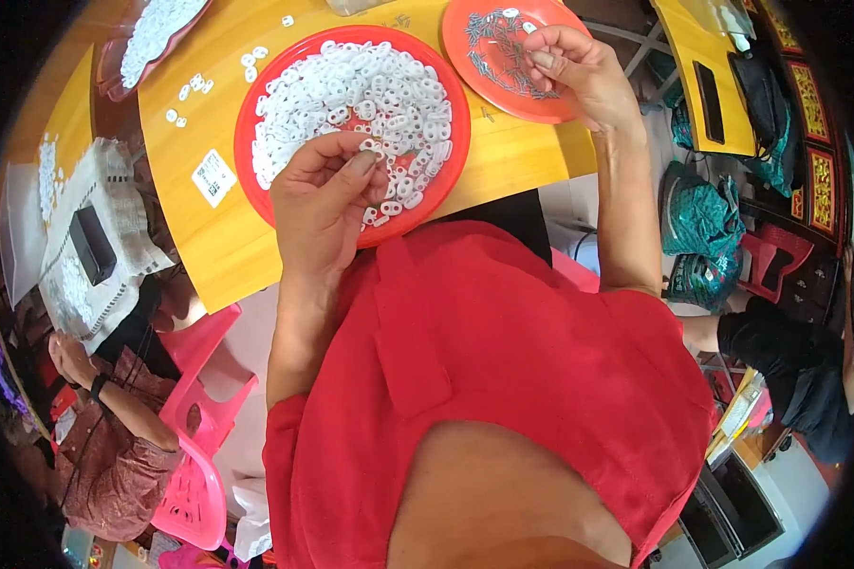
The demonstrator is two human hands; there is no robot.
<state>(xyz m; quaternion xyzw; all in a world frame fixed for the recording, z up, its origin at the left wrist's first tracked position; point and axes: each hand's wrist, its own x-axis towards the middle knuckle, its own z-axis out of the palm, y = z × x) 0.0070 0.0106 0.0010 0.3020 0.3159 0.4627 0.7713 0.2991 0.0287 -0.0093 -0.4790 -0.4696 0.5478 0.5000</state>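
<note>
My left hand (323, 194) is pinched at the near part of a red round tray (245, 142). Between its thumb and forefinger is a small white plastic piece with two holes (372, 147). A heap of similar white pieces (351, 76) fills much of the tray. My right hand (579, 76) is raised over an orange-red plate (527, 106), its thumb and forefinger pressed together. A small pale spot shows at its fingertips; I cannot tell whether it is a piece or a nail. Many thin grey metal pins (489, 57) lie scattered on that plate.
Loose white pieces (194, 85) and a printed label (213, 178) lie on the yellow table (180, 256). Another bowl of white pieces (157, 38) stands far left. A person (123, 427) sits at left by a pink chair (194, 484). Green bags (697, 209) stand right.
</note>
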